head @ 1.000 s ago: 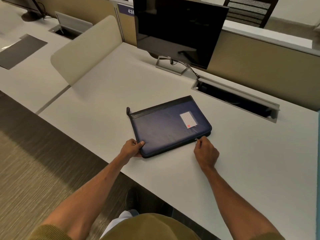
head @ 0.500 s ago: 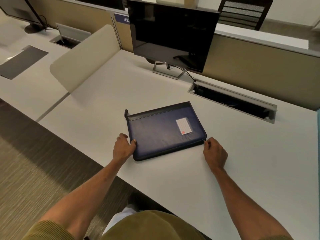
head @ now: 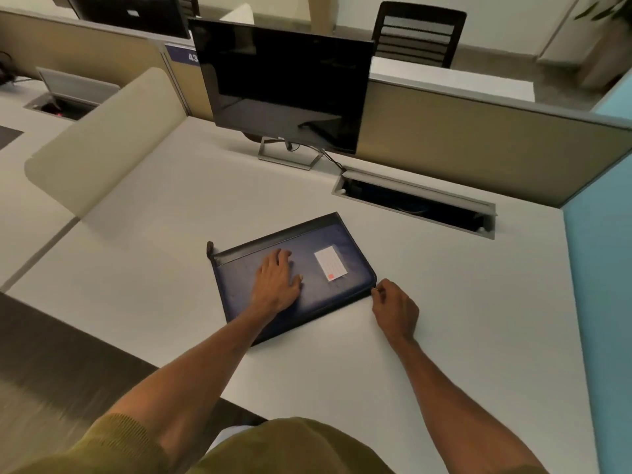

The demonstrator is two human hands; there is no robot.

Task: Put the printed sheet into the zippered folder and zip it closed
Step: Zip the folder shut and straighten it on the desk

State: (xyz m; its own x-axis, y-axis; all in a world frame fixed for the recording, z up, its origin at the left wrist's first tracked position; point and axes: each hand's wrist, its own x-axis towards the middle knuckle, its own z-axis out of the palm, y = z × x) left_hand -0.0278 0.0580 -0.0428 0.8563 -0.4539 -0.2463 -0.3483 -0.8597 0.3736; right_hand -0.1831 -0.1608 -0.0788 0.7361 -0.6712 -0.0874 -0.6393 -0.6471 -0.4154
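Note:
A dark blue zippered folder [head: 321, 292] lies flat and closed on the white desk [head: 444, 336], with a small white label [head: 330, 267] on its cover. My left hand [head: 275, 280] rests palm down on the cover, fingers spread. At the folder's near right corner, my right hand [head: 393, 304] pinches the zipper pull between thumb and fingers. No printed sheet is visible.
A black monitor [head: 284, 83] on a metal stand sits behind the folder. To its right is an open cable tray slot [head: 413, 203] in the desk. A beige divider panel [head: 99, 138] stands at the left, and the desk's front edge runs near my body.
My left hand left the folder's near left corner and now lies flat on the cover. My right hand slid rightward along the front edge to the right corner.

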